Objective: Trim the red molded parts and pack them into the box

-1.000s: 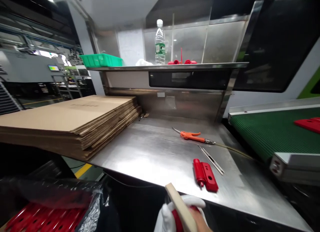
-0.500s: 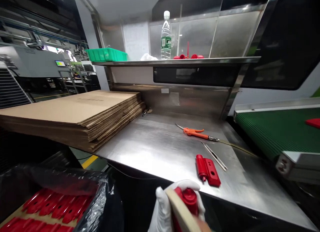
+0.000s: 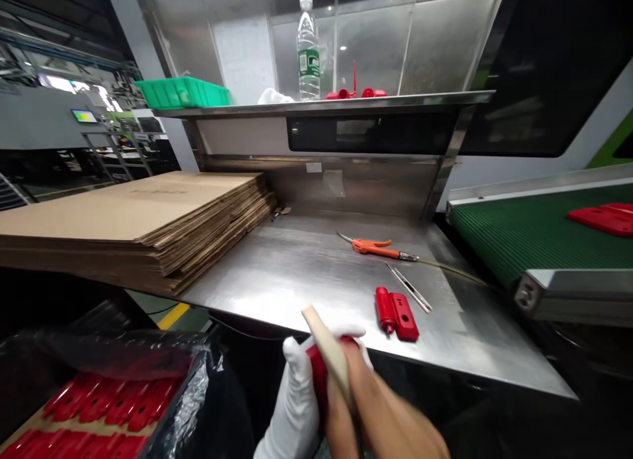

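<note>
My left hand [image 3: 297, 393], in a white glove, is closed around a red plastic part [image 3: 319, 380] below the front edge of the table. Most of that part is hidden by my hands. My bare right hand [image 3: 359, 380], partly blurred, grips a flat beige strip-like tool [image 3: 321, 340] and lies against the red part. The tool's far end points up and left; its kind is unclear. On the metal table, just beyond my hands, lies another red plastic part [image 3: 396, 315] with a cylinder along one side. Metal tweezers [image 3: 409, 289] rest behind it.
An orange air blow gun [image 3: 376, 248] with a hose lies farther back. Stacked cardboard sheets [image 3: 198, 208] fill the left side. Below them, a bag-lined box [image 3: 198, 393] holds several red parts. A green conveyor belt [image 3: 524, 228] runs at right. A shelf [image 3: 336, 105] carries a bottle [image 3: 309, 57].
My right hand has come further into view over the red part, and the beige tool's tip has swung up and left. The view has shifted, showing more of the conveyor.
</note>
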{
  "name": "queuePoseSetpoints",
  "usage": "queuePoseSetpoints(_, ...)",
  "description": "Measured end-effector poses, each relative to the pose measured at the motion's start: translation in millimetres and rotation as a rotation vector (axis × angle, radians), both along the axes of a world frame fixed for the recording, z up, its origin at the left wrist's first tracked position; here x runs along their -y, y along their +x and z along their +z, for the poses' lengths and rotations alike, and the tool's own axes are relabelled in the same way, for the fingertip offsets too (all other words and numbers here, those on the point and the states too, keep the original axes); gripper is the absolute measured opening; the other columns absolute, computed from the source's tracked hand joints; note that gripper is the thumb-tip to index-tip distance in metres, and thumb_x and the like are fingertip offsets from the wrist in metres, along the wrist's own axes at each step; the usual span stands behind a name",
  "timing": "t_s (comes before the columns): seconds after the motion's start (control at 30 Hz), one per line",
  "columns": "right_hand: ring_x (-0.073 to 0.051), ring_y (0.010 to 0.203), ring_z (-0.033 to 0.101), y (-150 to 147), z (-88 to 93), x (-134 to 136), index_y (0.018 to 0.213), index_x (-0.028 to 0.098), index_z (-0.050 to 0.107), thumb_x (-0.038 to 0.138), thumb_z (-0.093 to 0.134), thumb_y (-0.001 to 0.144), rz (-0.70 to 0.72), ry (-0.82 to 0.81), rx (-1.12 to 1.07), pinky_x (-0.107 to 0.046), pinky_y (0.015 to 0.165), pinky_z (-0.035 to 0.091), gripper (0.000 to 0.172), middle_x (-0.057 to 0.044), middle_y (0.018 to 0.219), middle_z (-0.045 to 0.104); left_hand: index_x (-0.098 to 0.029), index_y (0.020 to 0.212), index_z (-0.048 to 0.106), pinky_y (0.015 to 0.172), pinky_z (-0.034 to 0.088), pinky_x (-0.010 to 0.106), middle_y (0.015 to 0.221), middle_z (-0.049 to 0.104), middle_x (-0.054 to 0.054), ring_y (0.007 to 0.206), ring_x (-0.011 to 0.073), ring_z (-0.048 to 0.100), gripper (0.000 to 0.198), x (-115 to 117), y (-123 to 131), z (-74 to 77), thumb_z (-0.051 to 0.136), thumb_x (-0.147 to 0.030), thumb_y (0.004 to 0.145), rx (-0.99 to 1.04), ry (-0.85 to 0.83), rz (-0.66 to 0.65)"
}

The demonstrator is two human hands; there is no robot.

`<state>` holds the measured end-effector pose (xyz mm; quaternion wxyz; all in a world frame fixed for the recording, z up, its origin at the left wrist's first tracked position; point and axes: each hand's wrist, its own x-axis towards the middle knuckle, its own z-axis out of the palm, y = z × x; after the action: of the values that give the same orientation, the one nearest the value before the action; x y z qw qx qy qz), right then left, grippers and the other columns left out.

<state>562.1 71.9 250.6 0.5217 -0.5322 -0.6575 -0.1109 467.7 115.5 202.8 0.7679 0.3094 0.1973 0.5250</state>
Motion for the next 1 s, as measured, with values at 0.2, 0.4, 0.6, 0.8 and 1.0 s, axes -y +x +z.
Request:
queuePoseSetpoints(0.2,-0.011,0.047,0.063,12.9,-34.6,-44.7,0.041,0.024,0.056,0.019,0.035,0.097,0.138,-0.037,0.133,-0.032,0.068,0.062,0.06,0.006,0.035,0.035,-0.015,0.113,0.069,0.06,0.055,0.04,0.085,0.071,0.015,0.067,0.027,0.068,0.088,-15.8,3.0,16.1,0.031,-0.088,0.08,0.132,0.143,-0.074)
queuePoseSetpoints(0.4,-0.025,0.07,0.074,62.8,-45.9,-46.7,0.101,0.036,0.074,0.035,0.054,0.092,-0.01,-0.338,0.171,-0.031,0.049,0.058,0.022,0.002,0.071,0.074,-0.018,0.107,0.072,0.057,0.052,0.034,0.076,0.07,0.008,0.059,0.0226,0.065,0.081,-21.3,-8.2,25.8,0.04,-0.086,0.079,0.222,0.155,-0.07)
queuePoseSetpoints(0.6,-0.025,0.092,0.072,56.7,-16.8,-132.5,0.125,0.018,0.063,0.035,0.045,0.103,-0.184,-0.708,0.319,-0.042,0.08,0.058,0.033,-0.009,0.101,0.074,-0.02,0.103,0.072,0.054,0.051,0.037,0.074,0.071,0.009,0.056,0.0242,0.063,0.077,-24.5,-17.2,25.2,0.044,-0.086,0.076,0.277,0.015,-0.12)
queuePoseSetpoints(0.8,-0.032,0.136,0.044,137.6,3.9,-227.6,0.14,0.021,0.049,0.033,0.066,0.094,-0.321,-0.855,0.527,-0.058,0.11,0.039,0.051,-0.012,0.151,0.043,-0.017,0.11,0.066,0.063,0.056,0.036,0.088,0.069,0.006,0.069,0.0191,0.064,0.046,-28.0,-29.3,25.6,0.054,-0.059,0.094,0.32,-0.182,-0.053)
queuePoseSetpoints(1.0,-0.029,0.125,0.053,193.2,-22.6,-271.7,0.127,0.019,0.059,0.036,0.066,0.094,-0.383,-1.09,0.628,-0.056,0.106,0.043,0.038,-0.009,0.136,0.056,-0.018,0.124,0.061,0.084,0.058,0.044,0.122,0.064,0.01,0.101,0.0235,0.065,0.036,-28.7,-36.2,24.5,0.062,-0.039,0.094,0.339,-0.277,0.02)
